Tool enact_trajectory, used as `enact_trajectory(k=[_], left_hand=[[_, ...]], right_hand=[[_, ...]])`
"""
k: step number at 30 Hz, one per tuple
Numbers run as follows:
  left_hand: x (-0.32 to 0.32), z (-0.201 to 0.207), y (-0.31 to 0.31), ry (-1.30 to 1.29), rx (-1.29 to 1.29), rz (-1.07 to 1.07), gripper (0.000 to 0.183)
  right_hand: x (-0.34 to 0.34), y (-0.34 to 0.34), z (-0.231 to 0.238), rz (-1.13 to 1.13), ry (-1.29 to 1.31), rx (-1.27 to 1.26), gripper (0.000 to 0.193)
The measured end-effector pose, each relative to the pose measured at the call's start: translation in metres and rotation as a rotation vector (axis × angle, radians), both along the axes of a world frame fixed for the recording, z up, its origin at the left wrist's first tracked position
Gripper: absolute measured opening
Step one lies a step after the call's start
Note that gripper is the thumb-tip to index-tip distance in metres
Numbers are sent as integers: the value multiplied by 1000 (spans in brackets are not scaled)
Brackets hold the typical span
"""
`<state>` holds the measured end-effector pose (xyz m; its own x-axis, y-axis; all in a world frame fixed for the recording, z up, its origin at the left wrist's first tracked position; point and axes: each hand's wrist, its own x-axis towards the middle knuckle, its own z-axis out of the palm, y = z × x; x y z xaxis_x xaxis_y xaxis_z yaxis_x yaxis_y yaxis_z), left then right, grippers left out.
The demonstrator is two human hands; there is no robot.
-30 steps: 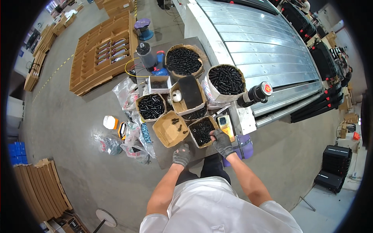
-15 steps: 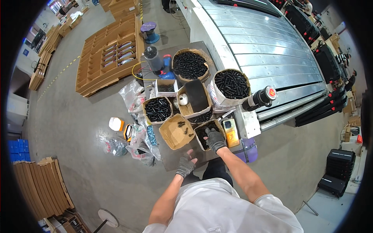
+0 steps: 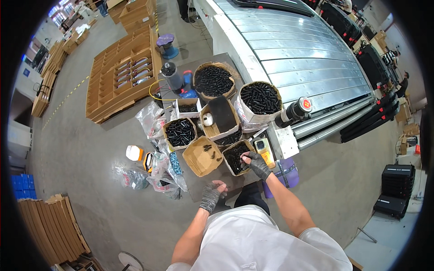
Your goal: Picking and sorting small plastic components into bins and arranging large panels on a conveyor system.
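Observation:
My right hand, in a grey fingerless glove, is over the right rim of a cardboard box of small dark pieces. Its thumb and fingertips are pinched together; anything between them is too small to make out. Near the table's front edge is my left hand, gloved alike, with its fingers curled toward the thumb. What it holds, if anything, cannot be seen. Between the hands and the other boxes stands an open cardboard box with a few dark bolt-like pieces in it.
Boxes of black cylindrical parts crowd the table, with a white bucket of them behind. A phone lies right of my right hand. Plastic bags hang at the left edge. A metal roller conveyor stands at the far right.
My right hand has drawn back from inside the box of small dark pieces to its near right rim, fingers now pinched. My left hand's fingers have curled in. The whole view has shifted slightly.

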<state>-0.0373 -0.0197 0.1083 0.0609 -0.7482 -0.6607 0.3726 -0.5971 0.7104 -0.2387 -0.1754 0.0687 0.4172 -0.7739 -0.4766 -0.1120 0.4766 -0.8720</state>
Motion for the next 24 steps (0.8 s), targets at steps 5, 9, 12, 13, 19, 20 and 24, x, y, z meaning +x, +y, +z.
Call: enact_trajectory(k=[5,9,12,13,19,20,24], left_hand=[[-6,9,-7,60,-30,-14,17],[-8,11,-9,69,-3,-36,18],[-11,17,-11,70,-35,-42,22],[-13,19,-12,63,-57,-41,25],[-11,15,-15,55,-89,-26,28],[-13,16,-17,57,-90,-25,28],[-18,24,-30,152,-78,40,25]], right_hand=[[-12,1,1,-301,-453,252,19],[-14,-2,2,-361,-386,306,23],[-15,-3,2,-302,-312,265,23],[-15,-2,4,-285,-303,273,22],[-2,2,37,-355,-399,333,13],[-3,2,39,-353,-398,332,13],[-8,8,43,-229,-495,350,9]])
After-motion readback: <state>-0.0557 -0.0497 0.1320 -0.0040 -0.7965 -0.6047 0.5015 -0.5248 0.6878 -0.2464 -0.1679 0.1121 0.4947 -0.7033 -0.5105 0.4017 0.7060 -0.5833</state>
